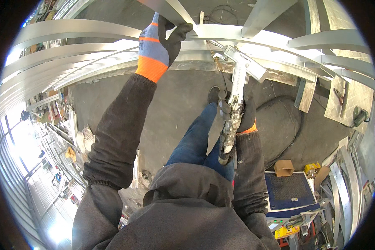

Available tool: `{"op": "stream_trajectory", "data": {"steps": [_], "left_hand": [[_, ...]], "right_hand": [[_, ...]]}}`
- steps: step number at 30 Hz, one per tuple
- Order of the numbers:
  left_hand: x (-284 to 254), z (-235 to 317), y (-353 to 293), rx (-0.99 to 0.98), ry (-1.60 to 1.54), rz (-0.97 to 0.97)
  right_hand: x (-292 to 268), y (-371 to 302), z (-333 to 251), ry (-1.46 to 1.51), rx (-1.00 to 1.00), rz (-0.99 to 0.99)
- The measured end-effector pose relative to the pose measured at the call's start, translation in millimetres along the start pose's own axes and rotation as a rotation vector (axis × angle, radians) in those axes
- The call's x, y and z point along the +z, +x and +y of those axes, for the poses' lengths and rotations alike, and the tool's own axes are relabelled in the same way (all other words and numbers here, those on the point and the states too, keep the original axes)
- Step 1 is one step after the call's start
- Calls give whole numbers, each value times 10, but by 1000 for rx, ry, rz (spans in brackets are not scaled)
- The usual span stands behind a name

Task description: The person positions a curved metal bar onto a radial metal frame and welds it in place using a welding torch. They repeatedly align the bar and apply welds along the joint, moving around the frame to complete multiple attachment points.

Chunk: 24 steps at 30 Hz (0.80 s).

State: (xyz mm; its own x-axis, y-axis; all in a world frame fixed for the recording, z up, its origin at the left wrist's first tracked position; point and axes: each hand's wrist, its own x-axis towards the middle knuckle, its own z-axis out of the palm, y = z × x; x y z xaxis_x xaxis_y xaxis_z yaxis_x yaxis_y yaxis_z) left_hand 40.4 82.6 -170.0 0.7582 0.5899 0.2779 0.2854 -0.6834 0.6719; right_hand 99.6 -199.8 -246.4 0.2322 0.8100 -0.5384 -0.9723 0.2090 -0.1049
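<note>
My left hand (170, 41), in a blue, orange and black glove, is raised at the top centre. Its fingers are closed around the edge of a flat metal bar (164, 7), partly hidden, and its thumb lies on the near side of the grey metal frame (221, 31). My right hand (249, 109), also gloved, is wrapped around the taped, dirty handle of a white welding gun (239, 77). The gun's head points up and away, close to the frame's long rail. A thin brass-coloured tube (218, 63) runs along its left side.
Long parallel metal bars (54, 54) curve across the upper left. Black cables (298, 125) lie on the floor to the right. A blue-topped machine (289, 189) with an open cardboard box (283, 168) stands at lower right, beside leaning metal strips (341, 196). A clamp-like tool (359, 116) rests at far right.
</note>
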Motion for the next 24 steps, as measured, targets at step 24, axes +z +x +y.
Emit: {"op": "stream_trajectory", "data": {"steps": [24], "left_hand": [[-4, -2, -13, -81, -103, -48]], "right_hand": [[-5, 30, -88, -175, 89, 32]]}}
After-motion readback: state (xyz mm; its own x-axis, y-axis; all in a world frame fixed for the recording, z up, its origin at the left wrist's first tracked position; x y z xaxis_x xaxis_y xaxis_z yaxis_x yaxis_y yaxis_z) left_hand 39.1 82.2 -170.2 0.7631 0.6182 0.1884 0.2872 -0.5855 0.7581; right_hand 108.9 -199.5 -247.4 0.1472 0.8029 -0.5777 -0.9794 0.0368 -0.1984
